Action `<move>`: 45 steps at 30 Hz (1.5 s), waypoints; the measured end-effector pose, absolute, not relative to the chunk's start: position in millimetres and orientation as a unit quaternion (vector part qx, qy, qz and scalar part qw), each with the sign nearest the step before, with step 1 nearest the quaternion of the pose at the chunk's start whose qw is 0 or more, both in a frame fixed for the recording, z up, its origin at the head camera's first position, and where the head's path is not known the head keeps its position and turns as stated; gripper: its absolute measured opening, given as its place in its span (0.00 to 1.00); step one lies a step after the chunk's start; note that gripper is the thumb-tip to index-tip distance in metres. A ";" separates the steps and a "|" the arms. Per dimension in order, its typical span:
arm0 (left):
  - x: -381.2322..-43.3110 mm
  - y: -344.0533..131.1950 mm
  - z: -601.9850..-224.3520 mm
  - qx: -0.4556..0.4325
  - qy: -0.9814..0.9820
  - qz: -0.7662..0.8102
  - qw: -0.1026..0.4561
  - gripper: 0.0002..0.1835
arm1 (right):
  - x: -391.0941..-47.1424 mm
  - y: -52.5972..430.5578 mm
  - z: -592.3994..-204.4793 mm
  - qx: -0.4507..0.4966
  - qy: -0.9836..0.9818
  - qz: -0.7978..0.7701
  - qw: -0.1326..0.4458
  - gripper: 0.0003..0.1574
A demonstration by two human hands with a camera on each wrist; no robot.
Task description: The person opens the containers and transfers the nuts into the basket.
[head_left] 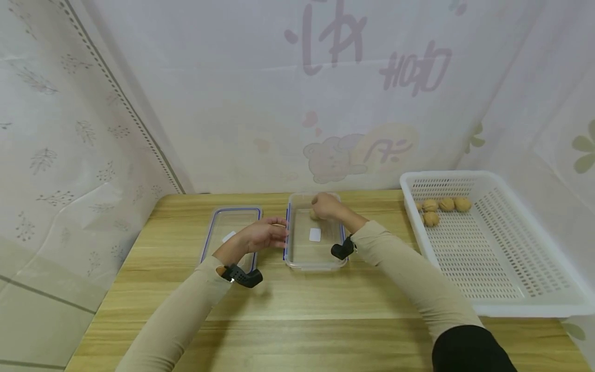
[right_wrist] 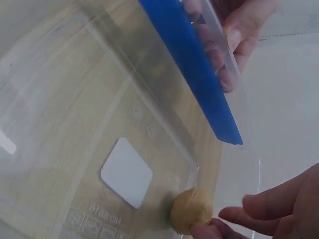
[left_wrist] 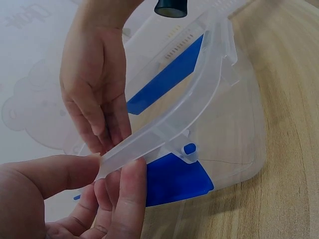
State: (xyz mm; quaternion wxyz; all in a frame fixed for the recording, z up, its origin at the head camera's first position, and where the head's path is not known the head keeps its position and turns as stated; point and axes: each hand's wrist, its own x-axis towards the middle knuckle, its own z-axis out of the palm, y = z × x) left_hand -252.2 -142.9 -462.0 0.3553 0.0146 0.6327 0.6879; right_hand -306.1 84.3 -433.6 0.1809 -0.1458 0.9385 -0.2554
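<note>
My left hand [head_left: 260, 235] pinches the left rim of a clear plastic container [head_left: 316, 266] between thumb and fingers; the left wrist view shows the thumb over the edge beside a blue side latch [left_wrist: 174, 181]. Inside the container, at its far left corner, lies a walnut [right_wrist: 191, 211]. My right hand [head_left: 327, 206] reaches down into the container. One fingertip touches the walnut, while the thumb and another finger stand apart from it in the right wrist view. A white label [right_wrist: 127, 173] is on the container's bottom.
A clear lid with a blue seal [head_left: 232, 219] lies left of the container, partly under my left forearm. To the right stands a white perforated basket [head_left: 525, 310] with several walnuts [head_left: 446, 204] in its far left corner. A printed curtain [head_left: 232, 103] hangs behind the wooden table [head_left: 297, 310].
</note>
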 end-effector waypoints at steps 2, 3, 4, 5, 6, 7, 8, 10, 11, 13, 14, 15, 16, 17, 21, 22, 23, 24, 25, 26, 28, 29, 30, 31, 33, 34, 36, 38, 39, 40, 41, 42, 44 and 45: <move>-252.0 -143.2 -461.8 0.015 0.632 0.688 0.356 0.17 | -304.9 83.1 -434.1 -0.143 0.934 -0.274 0.181 0.35; -251.8 -143.4 -461.8 0.015 0.632 0.689 0.355 0.17 | -304.7 81.7 -434.9 -0.141 0.931 -0.284 0.181 0.35; -251.7 -143.6 -461.9 0.014 0.633 0.689 0.354 0.17 | -304.7 80.2 -436.0 -0.141 0.930 -0.287 0.178 0.34; -251.8 -143.8 -461.9 0.014 0.633 0.689 0.354 0.17 | -304.8 78.5 -437.4 -0.141 0.930 -0.291 0.175 0.33; -251.7 -143.8 -462.0 0.013 0.633 0.689 0.354 0.17 | -305.0 76.8 -438.8 -0.140 0.929 -0.296 0.170 0.32; -251.7 -143.9 -462.1 0.013 0.633 0.689 0.353 0.17 | -305.2 75.0 -440.1 -0.137 0.929 -0.300 0.165 0.31; -251.8 -144.0 -462.2 0.012 0.633 0.689 0.353 0.17 | -305.3 73.2 -441.4 -0.133 0.929 -0.306 0.162 0.30; -252.0 -143.9 -462.7 0.012 0.634 0.688 0.353 0.17 | -305.7 69.9 -443.6 -0.124 0.929 -0.310 0.156 0.28; -252.2 -143.7 -463.0 0.011 0.634 0.688 0.353 0.17 | -305.9 68.6 -444.7 -0.118 0.929 -0.313 0.156 0.27; -252.7 -143.5 -463.6 0.011 0.634 0.687 0.354 0.17 | -306.1 66.5 -446.2 -0.108 0.929 -0.318 0.157 0.27; -252.9 -143.4 -463.9 0.011 0.634 0.687 0.355 0.17 | -306.2 65.9 -446.7 -0.104 0.928 -0.320 0.158 0.27; -253.1 -143.2 -464.1 0.012 0.634 0.687 0.355 0.17 | -306.0 65.4 -447.0 -0.100 0.928 -0.322 0.158 0.27; -253.3 -143.2 -464.2 0.012 0.634 0.688 0.355 0.17 | -305.6 64.9 -447.1 -0.096 0.927 -0.324 0.159 0.26; -253.6 -143.2 -464.2 0.012 0.632 0.689 0.355 0.17 | -305.0 64.6 -446.9 -0.091 0.927 -0.326 0.161 0.26; -254.1 -143.2 -463.0 0.016 0.629 0.691 0.356 0.16 | -304.5 63.8 -448.2 -0.073 0.926 -0.334 0.163 0.22; -254.1 -143.2 -462.5 0.017 0.629 0.691 0.356 0.16 | -304.3 63.6 -448.9 -0.071 0.925 -0.334 0.164 0.22; -254.0 -143.3 -461.8 0.017 0.628 0.691 0.357 0.17 | -304.5 63.4 -450.3 -0.073 0.923 -0.338 0.166 0.22; -253.9 -143.3 -461.3 0.017 0.629 0.691 0.357 0.17 | -304.7 63.0 -451.8 -0.077 0.922 -0.342 0.167 0.22; -253.7 -143.3 -460.8 0.016 0.629 0.691 0.357 0.17 | -304.2 62.7 -452.9 -0.083 0.920 -0.344 0.168 0.23; -253.4 -143.3 -460.4 0.015 0.629 0.690 0.357 0.17 | -304.7 62.5 -454.9 -0.091 0.917 -0.349 0.172 0.24; -252.8 -143.2 -459.9 0.013 0.629 0.690 0.357 0.16 | -304.2 61.9 -456.8 -0.110 0.913 -0.355 0.171 0.24; -252.5 -143.1 -460.0 0.012 0.628 0.691 0.357 0.16 | -304.5 61.6 -458.0 -0.118 0.910 -0.360 0.172 0.24; -252.3 -142.9 -460.2 0.011 0.628 0.692 0.357 0.16 | -304.1 61.5 -458.1 -0.125 0.909 -0.360 0.171 0.25; -252.2 -142.8 -460.3 0.008 0.627 0.693 0.356 0.16 | -304.0 61.5 -458.5 -0.132 0.907 -0.361 0.170 0.24; -252.1 -142.4 -460.4 0.004 0.626 0.694 0.356 0.16 | -302.9 61.5 -458.1 -0.141 0.904 -0.366 0.170 0.24; -252.0 -142.1 -460.4 0.002 0.627 0.693 0.356 0.17 | -302.5 61.6 -458.3 -0.147 0.902 -0.367 0.171 0.24; -251.9 -141.5 -460.3 0.001 0.628 0.692 0.357 0.18 | -301.6 62.4 -457.9 -0.150 0.898 -0.375 0.175 0.25; -252.1 -141.1 -460.2 0.003 0.628 0.692 0.357 0.19 | -301.7 63.1 -458.2 -0.148 0.894 -0.383 0.179 0.25; -251.9 -141.0 -459.8 0.005 0.628 0.692 0.357 0.19 | -302.3 63.3 -458.8 -0.148 0.892 -0.387 0.181 0.26; -251.7 -141.0 -459.4 0.007 0.629 0.691 0.356 0.19 | -302.9 63.3 -459.3 -0.148 0.890 -0.390 0.182 0.26; -251.6 -141.2 -459.0 0.008 0.628 0.692 0.355 0.19 | -303.1 63.3 -459.0 -0.147 0.889 -0.393 0.184 0.26; -251.3 -141.4 -458.5 0.007 0.628 0.693 0.354 0.19 | -303.5 63.3 -458.9 -0.147 0.889 -0.392 0.185 0.26; -250.7 -142.2 -457.6 0.005 0.628 0.693 0.353 0.18 | -304.1 62.7 -458.9 -0.148 0.889 -0.391 0.189 0.26; -250.7 -142.7 -457.5 0.005 0.628 0.693 0.353 0.17 | -304.0 62.3 -458.8 -0.150 0.889 -0.389 0.189 0.25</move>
